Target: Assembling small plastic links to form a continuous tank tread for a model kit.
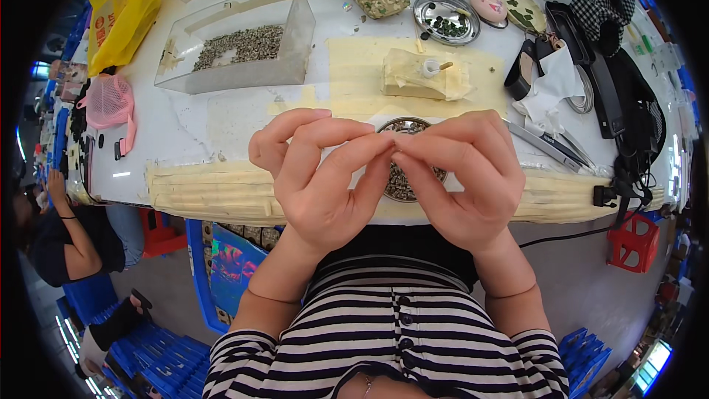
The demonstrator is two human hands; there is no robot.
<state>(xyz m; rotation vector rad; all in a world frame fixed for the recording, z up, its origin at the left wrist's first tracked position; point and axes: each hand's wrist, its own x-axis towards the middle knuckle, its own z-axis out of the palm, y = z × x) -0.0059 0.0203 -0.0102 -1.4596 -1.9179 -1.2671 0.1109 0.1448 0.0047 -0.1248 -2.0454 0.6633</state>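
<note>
My left hand (325, 177) and my right hand (469, 177) meet at the fingertips over the table's near edge. Thumb and forefinger are pinched together on each side, and whatever tiny thing lies between them is too small to make out. Below the fingers is a round dish (405, 120) with many small metallic pieces, partly hidden by my hands. Just beyond it stands a tape-covered block (399, 83) bearing a small white container (431, 67) with a thin stick in it. Metal tweezers (543, 143) lie right of my right hand.
A clear plastic bin (292, 74) with small metallic pieces stands far left; a camouflage case (388, 1) and a steel plate (419, 15) with dark green bits lie farther back. Padded tape lines the near edge (207, 191). Black straps (605, 96) clutter the right. Another person (70, 240) sits left.
</note>
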